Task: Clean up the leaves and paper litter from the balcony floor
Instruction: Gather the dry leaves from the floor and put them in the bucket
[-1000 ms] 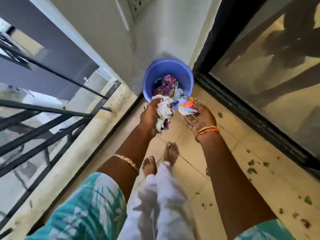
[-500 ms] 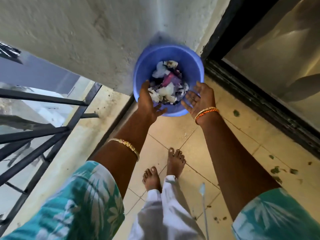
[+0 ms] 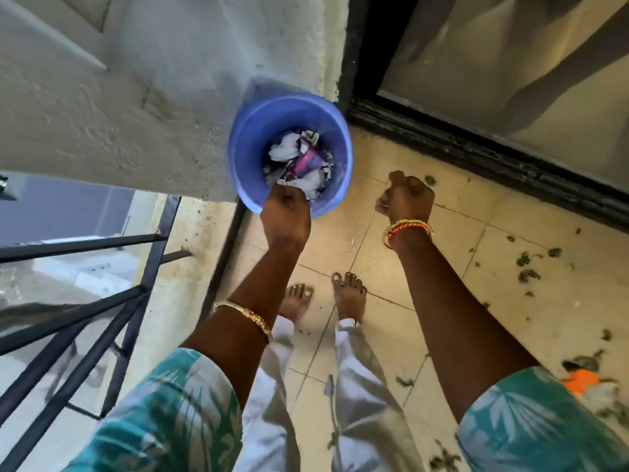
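Left hand (image 3: pixel 285 216) over bucket (image 3: pixel 245 144), fingers (image 3: pixel 289 195) curled

Smooth plastic, rough plaster, glossy tile.
The blue bucket (image 3: pixel 248 144) looks smooth, faintly shiny plastic, holding crumpled paper scraps (image 3: pixel 296 161). The wall (image 3: pixel 136 97) is rough, matt plaster. The floor (image 3: pixel 425 267) tiles gleam, glossy and smooth. The railing (image 3: pixel 102 301) is dark painted metal.

Bucket (image 3: pixel 245 155) standing against the wall (image 3: pixel 136 97), paper litter (image 3: pixel 296 161) lying inside; leaves (image 3: pixel 527 267) lying scattered rightward on the floor (image 3: pixel 391 267).
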`<act>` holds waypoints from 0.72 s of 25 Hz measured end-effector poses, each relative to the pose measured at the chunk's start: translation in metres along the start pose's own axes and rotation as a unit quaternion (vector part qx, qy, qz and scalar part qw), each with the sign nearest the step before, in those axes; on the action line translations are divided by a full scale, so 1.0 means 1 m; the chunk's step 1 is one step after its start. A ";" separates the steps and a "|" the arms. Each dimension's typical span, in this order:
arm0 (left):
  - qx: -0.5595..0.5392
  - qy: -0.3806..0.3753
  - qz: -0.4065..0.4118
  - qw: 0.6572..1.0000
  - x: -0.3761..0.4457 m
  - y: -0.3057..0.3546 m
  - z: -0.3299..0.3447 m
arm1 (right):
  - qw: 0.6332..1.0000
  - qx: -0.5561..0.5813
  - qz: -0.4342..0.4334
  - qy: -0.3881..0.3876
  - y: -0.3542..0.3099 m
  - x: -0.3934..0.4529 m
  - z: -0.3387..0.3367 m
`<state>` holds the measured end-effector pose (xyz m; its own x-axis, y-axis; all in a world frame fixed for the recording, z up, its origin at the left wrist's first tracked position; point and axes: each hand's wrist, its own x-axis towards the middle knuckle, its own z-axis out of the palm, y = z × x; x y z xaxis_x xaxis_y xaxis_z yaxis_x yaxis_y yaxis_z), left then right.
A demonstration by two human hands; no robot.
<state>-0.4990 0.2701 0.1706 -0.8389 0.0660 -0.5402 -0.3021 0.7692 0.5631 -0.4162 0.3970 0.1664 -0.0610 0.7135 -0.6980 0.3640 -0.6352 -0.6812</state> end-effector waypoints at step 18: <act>0.199 -0.271 0.168 0.927 -0.004 -0.111 0.125 | 0.943 -0.279 -0.171 0.062 0.191 0.057 -0.101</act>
<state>-0.4056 0.2641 0.0322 -0.4728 0.5703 -0.6717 0.2168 0.8141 0.5387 -0.2566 0.3462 0.0190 -0.1666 0.8997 -0.4035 0.7774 -0.1319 -0.6150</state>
